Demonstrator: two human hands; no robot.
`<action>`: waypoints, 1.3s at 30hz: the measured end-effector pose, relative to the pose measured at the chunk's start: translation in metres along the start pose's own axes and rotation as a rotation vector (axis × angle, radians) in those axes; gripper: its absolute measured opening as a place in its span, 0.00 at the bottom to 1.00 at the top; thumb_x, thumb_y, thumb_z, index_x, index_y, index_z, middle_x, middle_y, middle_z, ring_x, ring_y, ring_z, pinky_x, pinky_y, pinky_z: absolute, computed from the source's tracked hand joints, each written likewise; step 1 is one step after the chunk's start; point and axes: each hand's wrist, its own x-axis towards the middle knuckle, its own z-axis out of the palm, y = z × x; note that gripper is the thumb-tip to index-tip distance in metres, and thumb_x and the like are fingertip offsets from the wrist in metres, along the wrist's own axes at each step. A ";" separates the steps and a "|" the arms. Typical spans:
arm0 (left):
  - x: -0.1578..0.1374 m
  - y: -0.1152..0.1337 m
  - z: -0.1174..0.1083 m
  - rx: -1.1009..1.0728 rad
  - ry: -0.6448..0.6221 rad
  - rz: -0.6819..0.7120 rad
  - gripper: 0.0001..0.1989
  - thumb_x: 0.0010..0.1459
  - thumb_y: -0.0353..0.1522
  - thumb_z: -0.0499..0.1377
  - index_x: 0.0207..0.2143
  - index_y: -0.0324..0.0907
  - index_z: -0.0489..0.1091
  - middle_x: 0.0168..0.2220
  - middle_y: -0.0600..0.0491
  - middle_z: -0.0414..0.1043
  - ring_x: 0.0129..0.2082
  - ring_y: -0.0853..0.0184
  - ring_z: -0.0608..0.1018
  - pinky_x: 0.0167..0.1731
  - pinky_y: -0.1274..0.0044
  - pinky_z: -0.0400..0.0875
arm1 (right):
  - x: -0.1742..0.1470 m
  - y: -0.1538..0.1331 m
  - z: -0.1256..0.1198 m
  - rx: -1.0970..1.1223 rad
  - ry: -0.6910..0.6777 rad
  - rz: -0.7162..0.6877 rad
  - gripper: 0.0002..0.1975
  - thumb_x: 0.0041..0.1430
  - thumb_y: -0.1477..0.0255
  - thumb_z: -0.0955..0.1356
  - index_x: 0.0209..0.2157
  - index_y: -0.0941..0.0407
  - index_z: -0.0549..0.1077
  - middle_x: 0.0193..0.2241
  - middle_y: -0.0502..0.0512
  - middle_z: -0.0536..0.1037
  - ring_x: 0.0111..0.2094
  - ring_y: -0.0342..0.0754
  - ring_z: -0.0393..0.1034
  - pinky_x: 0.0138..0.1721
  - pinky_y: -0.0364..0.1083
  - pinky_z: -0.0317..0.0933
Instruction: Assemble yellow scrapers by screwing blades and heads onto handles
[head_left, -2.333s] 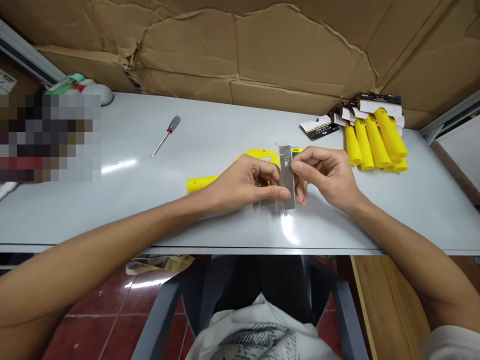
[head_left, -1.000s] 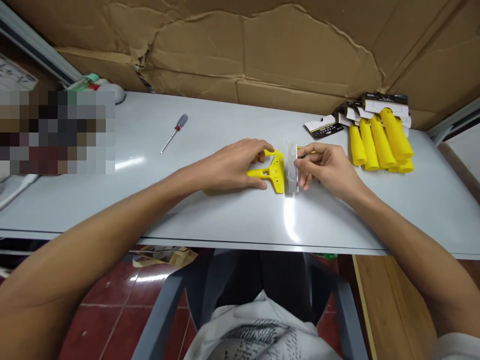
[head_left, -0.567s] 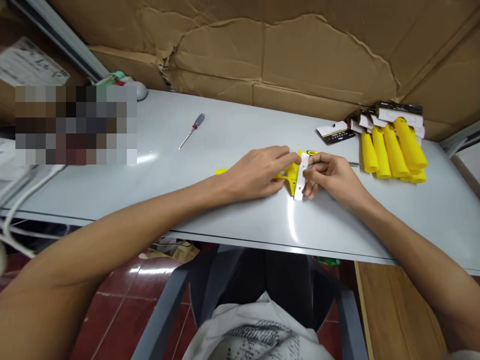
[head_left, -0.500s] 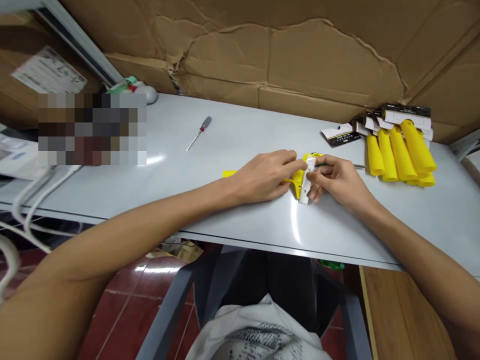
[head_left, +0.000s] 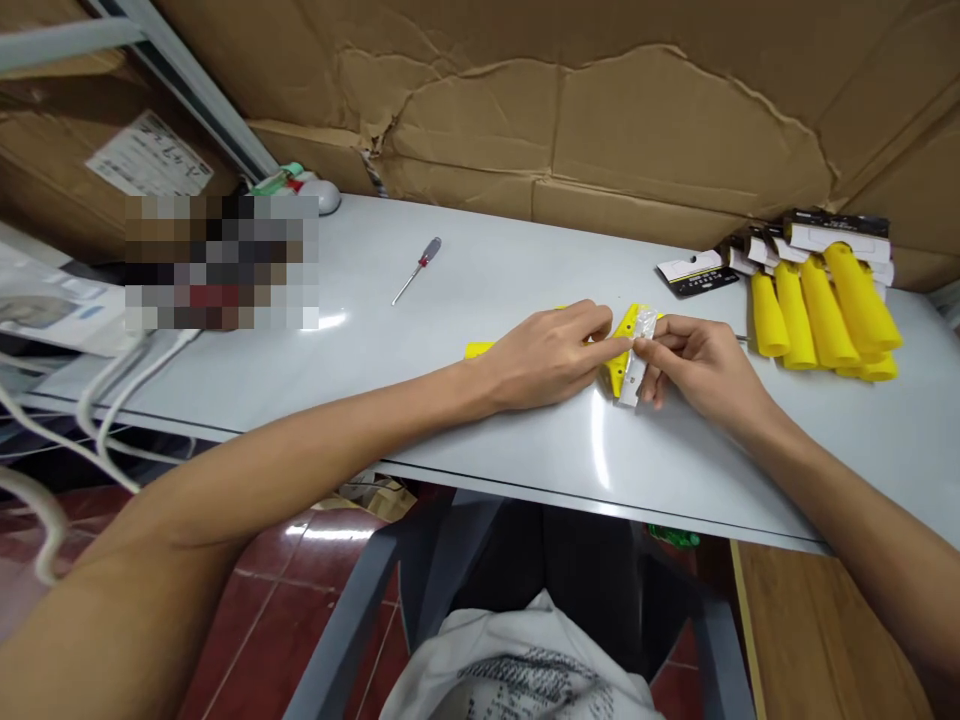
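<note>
A yellow plastic scraper (head_left: pixel 618 366) lies low over the table, its handle mostly hidden under my left hand (head_left: pixel 547 358). That hand is wrapped over the handle, its index finger stretched out to the head. Against the wide end of the head sits a flat whitish blade strip (head_left: pixel 634 382), shiny as if in clear film. My right hand (head_left: pixel 701 368) pinches the strip between thumb and fingers from the right side. Behind those fingers a thin metal shaft (head_left: pixel 742 338) sticks out; the rest of it is hidden.
On the right, several yellow handles (head_left: pixel 802 315) lie piled with black-and-white header cards. A loose card (head_left: pixel 697 272) is beside them. One screwdriver (head_left: pixel 418 268) rests at the back left. White cables (head_left: pixel 112 390) hang over the left edge, and a cardboard wall (head_left: pixel 555 120) stands behind.
The view has shifted slightly, so everything sits a little farther right. My left index finger has straightened toward the strip, and my right thumb has come up close to its tip.
</note>
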 end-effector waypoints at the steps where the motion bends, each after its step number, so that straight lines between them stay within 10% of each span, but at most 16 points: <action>1: 0.000 0.000 0.000 0.005 0.010 0.008 0.15 0.74 0.27 0.51 0.55 0.42 0.75 0.43 0.45 0.78 0.42 0.63 0.78 0.38 0.73 0.76 | 0.000 0.001 0.000 0.008 -0.007 0.006 0.25 0.60 0.49 0.79 0.32 0.56 0.76 0.20 0.54 0.81 0.17 0.46 0.74 0.20 0.43 0.72; 22: -0.002 -0.002 0.006 0.066 0.244 0.076 0.09 0.74 0.28 0.53 0.51 0.44 0.71 0.40 0.50 0.76 0.37 0.67 0.76 0.33 0.77 0.74 | 0.000 0.001 0.002 -0.084 0.082 -0.066 0.27 0.65 0.43 0.74 0.33 0.53 0.70 0.18 0.49 0.79 0.16 0.44 0.71 0.20 0.43 0.64; 39: -0.005 -0.008 0.004 0.098 0.115 0.169 0.19 0.74 0.28 0.53 0.64 0.43 0.66 0.42 0.49 0.74 0.39 0.66 0.77 0.33 0.76 0.72 | 0.007 0.009 -0.002 0.052 -0.062 0.133 0.23 0.64 0.49 0.76 0.36 0.54 0.71 0.20 0.53 0.80 0.19 0.50 0.76 0.23 0.47 0.72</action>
